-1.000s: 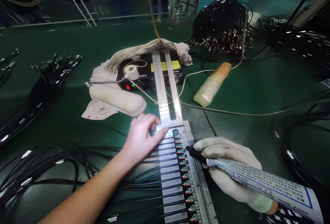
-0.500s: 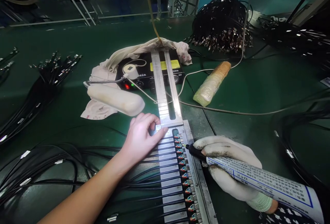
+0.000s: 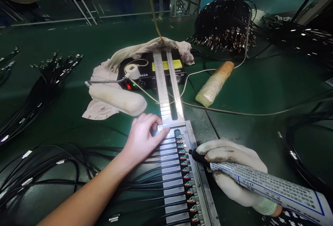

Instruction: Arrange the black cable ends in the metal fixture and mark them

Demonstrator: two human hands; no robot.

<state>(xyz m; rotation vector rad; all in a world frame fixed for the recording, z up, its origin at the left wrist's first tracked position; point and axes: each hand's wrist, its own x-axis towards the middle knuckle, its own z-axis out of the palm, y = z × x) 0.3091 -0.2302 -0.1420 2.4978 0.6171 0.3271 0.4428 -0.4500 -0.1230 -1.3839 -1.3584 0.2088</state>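
A long metal jig (image 3: 173, 170) lies on the bench with several black cables across it. The cable ends carry small metal connectors (image 3: 187, 176) with coloured wires bared, lined up along the jig's right side. My bare left hand (image 3: 143, 137) grips the far end of the jig, thumb on top and fingers curled at its left edge. In a white glove, soiled at the fingertips, my right hand (image 3: 234, 156) is wrapped round a white printed tube (image 3: 270, 188). Its black nozzle (image 3: 199, 157) points left, with the yellowish tip at one of the upper connectors.
Beyond the jig, a black control box (image 3: 145, 75) sits under a cloth (image 3: 135, 50), with a slotted metal bar (image 3: 163, 94) in front. Around are a white rounded block (image 3: 118, 99), a wrapped block (image 3: 214, 84), and cable bundles left (image 3: 49, 77) and far right (image 3: 223, 21).
My right hand and the tube have shifted slightly towards me, taking the nozzle tip down the connector row. My left hand keeps its place on the jig.
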